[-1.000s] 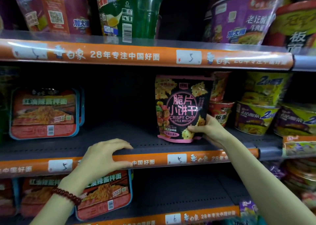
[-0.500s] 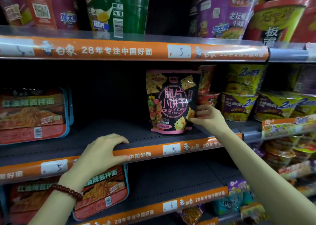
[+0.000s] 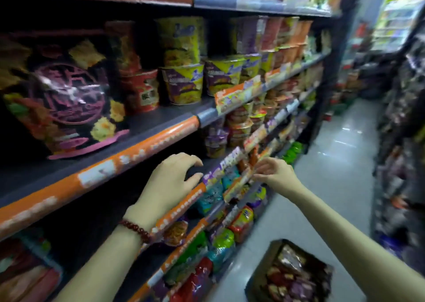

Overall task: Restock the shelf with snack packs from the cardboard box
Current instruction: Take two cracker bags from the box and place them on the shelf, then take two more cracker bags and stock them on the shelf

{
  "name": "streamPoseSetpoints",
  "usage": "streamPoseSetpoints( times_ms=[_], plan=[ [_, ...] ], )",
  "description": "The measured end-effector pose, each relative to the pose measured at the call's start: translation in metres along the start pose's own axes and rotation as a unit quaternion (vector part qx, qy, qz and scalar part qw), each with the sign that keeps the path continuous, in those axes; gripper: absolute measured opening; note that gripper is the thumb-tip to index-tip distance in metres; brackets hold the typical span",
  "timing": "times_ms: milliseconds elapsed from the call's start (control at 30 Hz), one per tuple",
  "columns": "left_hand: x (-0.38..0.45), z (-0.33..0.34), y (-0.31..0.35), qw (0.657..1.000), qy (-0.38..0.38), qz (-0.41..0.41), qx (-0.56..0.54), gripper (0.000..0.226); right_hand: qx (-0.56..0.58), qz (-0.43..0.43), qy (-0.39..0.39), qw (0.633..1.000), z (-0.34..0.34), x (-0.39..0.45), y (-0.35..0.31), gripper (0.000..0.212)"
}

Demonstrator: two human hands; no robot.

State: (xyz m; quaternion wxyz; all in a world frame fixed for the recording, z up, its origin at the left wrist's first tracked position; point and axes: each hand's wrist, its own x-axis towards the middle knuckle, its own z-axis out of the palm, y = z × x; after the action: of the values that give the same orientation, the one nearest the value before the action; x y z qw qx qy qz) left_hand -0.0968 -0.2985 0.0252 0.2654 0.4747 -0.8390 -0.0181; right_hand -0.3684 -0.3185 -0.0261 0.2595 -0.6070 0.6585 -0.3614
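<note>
Head view, motion-blurred. One black-and-pink foil snack pouch is seen standing upright on the dark metal shelf with orange price strip, at 9 o'clock. Further packs lie in the open brown cardboard box on the floor, at 5 o'clock. The left hand rests with loose fingers on a lower shelf edge; the right hand is empty, fingers relaxed. Packs are judged light, crinkly, slippery, with crushable contents (best pinched at the top seam). Box depth and pack count cannot be made out.
</note>
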Motion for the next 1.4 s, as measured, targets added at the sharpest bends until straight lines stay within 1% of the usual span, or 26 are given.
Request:
streamPoseSetpoints(
  times_ms=[33,133,233,333,467,567,667,833,1000,1100,1167,1267,1400],
  plan=[
    [0.018,0.023,0.01,0.999,-0.028,0.016,-0.012,0.027,-0.018,0.027,0.0,0.999,-0.01,-0.002,0.023,0.023],
    [0.068,0.092,0.041,0.993,-0.102,0.058,-0.028,0.022,-0.042,0.096,0.005,0.994,-0.04,0.0,0.089,0.022],
    [0.114,0.162,0.073,0.983,-0.155,0.096,-0.033,0.019,-0.058,0.144,0.01,0.988,-0.07,0.009,0.151,0.021],
    [0.155,0.229,0.102,0.973,-0.202,0.109,-0.042,0.018,-0.065,0.191,0.012,0.979,-0.101,0.017,0.208,0.02],
    [0.194,0.317,0.133,0.953,-0.274,0.124,-0.039,0.023,-0.071,0.251,0.0,0.965,-0.13,0.023,0.278,0.023],
    [0.212,0.375,0.151,0.936,-0.325,0.133,-0.041,0.024,-0.08,0.291,-0.002,0.953,-0.138,0.022,0.324,0.025],
    [0.22,0.432,0.161,0.923,-0.355,0.141,-0.042,0.025,-0.066,0.337,0.01,0.939,-0.135,0.018,0.369,0.022],
    [0.209,0.534,0.161,0.898,-0.411,0.15,-0.051,0.026,-0.043,0.404,0.047,0.913,-0.102,0.011,0.453,0.022],
    [0.179,0.633,0.14,0.88,-0.448,0.144,-0.06,0.026,-0.003,0.426,0.077,0.901,-0.041,0.004,0.538,0.017],
    [0.152,0.69,0.121,0.878,-0.455,0.131,-0.062,0.024,0.02,0.444,0.098,0.89,0.005,0.0,0.589,0.018],
    [0.13,0.729,0.108,0.875,-0.464,0.123,-0.067,0.024,0.04,0.451,0.099,0.886,0.04,-0.005,0.625,0.014],
    [0.098,0.796,0.084,0.875,-0.463,0.121,-0.072,0.023,0.056,0.439,0.108,0.89,0.09,-0.009,0.679,0.01],
    [0.055,0.879,0.051,0.884,-0.45,0.1,-0.079,0.026,0.032,0.421,0.118,0.899,0.149,-0.01,0.746,0.018]
  ],
)
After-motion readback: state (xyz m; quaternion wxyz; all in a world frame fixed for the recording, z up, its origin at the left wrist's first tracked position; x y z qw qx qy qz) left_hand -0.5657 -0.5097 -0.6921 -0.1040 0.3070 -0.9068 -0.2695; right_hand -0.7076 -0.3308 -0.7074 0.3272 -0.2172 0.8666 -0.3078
